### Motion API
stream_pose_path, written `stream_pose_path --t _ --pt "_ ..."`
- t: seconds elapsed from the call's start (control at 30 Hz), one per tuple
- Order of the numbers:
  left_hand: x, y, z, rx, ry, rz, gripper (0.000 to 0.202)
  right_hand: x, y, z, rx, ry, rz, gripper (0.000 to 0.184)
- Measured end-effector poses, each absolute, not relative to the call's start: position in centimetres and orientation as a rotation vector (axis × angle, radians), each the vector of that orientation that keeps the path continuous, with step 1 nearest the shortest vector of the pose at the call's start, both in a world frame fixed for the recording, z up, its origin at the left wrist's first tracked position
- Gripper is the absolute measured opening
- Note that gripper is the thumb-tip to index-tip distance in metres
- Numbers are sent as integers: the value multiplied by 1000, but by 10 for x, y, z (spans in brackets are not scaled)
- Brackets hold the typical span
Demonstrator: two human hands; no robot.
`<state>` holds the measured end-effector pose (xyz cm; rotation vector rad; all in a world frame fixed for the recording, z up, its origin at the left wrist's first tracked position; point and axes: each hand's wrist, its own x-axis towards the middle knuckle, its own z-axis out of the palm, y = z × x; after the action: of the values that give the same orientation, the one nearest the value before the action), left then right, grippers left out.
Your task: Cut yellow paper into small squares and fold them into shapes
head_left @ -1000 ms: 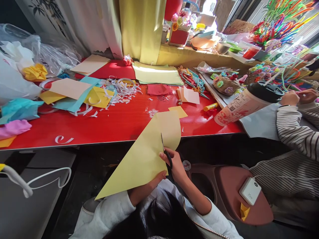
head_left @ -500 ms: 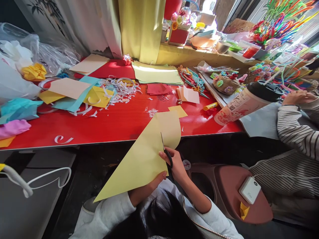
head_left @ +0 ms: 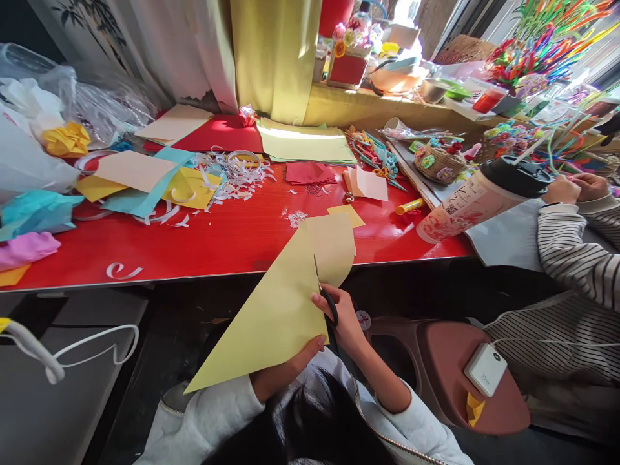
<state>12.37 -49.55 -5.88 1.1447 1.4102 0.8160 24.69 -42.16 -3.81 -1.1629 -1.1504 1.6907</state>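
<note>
A large sheet of yellow paper [head_left: 264, 316], folded into a triangle, extends over the table's front edge. My left hand [head_left: 305, 354] grips its lower right corner, thumb on top and the other fingers hidden beneath. Black-handled scissors [head_left: 330, 307] are in my right hand [head_left: 345, 320], which is closed around their loops. The blades point away from me and lie in the paper along the edge of the folded part. To the right of the blades a paper flap [head_left: 334, 242] curls outward, still joined at the far end.
The red table [head_left: 232, 248] bears paper scraps [head_left: 242, 177], coloured sheets [head_left: 307, 143], scissors and pliers [head_left: 375, 155], a glue stick [head_left: 409, 206] and a tilted cup [head_left: 479, 200]. At right, another person's hands [head_left: 576, 188] are above the table. A stool [head_left: 504, 413] holds a white power bank [head_left: 485, 369].
The paper and both hands have shifted very slightly to the right. The flap bows outward a little more. The other person's hands have moved slightly.
</note>
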Motion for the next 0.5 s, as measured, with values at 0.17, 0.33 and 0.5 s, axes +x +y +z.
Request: stream_pose_path --t 0.17,0.33,0.5 --pt "123 -496 -53 1329 1466 679 36 247 -421 -35 -1141 -1163 1675 33" --pt "123 -495 -49 1371 1487 602 38 248 -421 -36 -1121 -1160 1687 29" --pt "122 -494 -47 1385 1408 630 36 251 -421 -36 -1070 -1188 1673 25"
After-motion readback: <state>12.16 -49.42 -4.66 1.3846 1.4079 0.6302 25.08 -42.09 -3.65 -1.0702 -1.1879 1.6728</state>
